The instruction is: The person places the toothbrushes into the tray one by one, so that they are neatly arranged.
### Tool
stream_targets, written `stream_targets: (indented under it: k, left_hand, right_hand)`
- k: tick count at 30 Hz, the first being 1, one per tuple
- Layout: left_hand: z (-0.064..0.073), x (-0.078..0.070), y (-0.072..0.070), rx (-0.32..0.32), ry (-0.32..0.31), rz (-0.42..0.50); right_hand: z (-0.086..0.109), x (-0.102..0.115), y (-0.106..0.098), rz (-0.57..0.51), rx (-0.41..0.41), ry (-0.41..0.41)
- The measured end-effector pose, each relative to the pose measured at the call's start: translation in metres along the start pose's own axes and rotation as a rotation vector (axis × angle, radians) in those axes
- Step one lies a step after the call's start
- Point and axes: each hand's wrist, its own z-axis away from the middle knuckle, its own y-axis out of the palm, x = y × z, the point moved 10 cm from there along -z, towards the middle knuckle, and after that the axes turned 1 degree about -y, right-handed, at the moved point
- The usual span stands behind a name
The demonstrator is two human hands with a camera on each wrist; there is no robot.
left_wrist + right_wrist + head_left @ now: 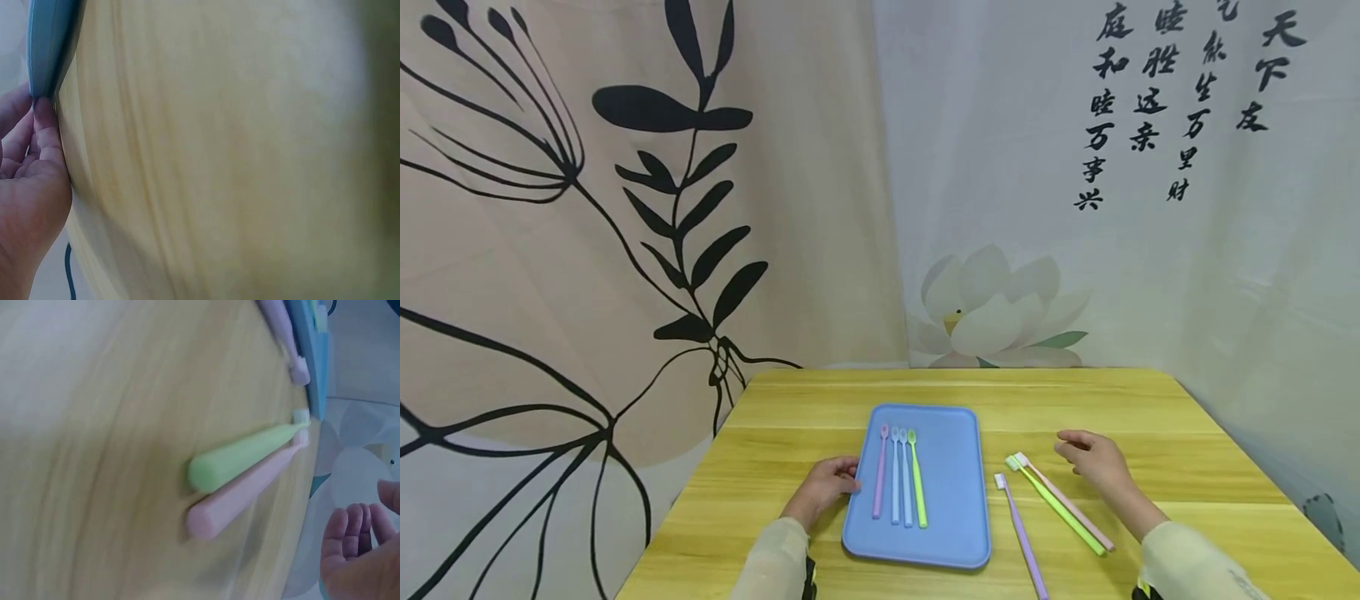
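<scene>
A blue tray [951, 492] lies on the table, its left edge pinched between the thumb and fingers of my left hand [826, 490]. Several toothbrushes rest side by side in its left half: a pinkish-purple toothbrush [880, 479], two light blue ones and a green toothbrush [917, 483]. To the right of the tray, a purple toothbrush [1023, 537] lies on the wood. Farther right, a green toothbrush [1060, 510] and a pink toothbrush [1077, 512] lie together. My right hand [1097, 465] hovers right of this pair, fingers loosely bent, holding nothing.
The wooden table [805, 408] ends at a patterned curtain [820, 208] behind it. In the right wrist view, the green toothbrush's handle [231, 459] and the pink toothbrush's handle [240, 497] point toward the camera.
</scene>
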Motion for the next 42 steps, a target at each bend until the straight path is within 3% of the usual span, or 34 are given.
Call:
stream_targets:
  k: [14,36,42]
  left_hand:
    - [-0.001,-0.001,-0.002,0.001,0.007,0.009]
    - [-0.001,0.0,0.0,0.001,0.0,0.005]
    - [-0.002,0.0,0.0,-0.005,0.002,0.006]
  right_hand:
    - [0.004,-0.036,0.002,0.041,0.077,0.017]
    - [0.021,-0.045,0.011,0.08,0.073,0.04]
    - [0.021,-0.047,0.013,0.14,0.06,0.02]
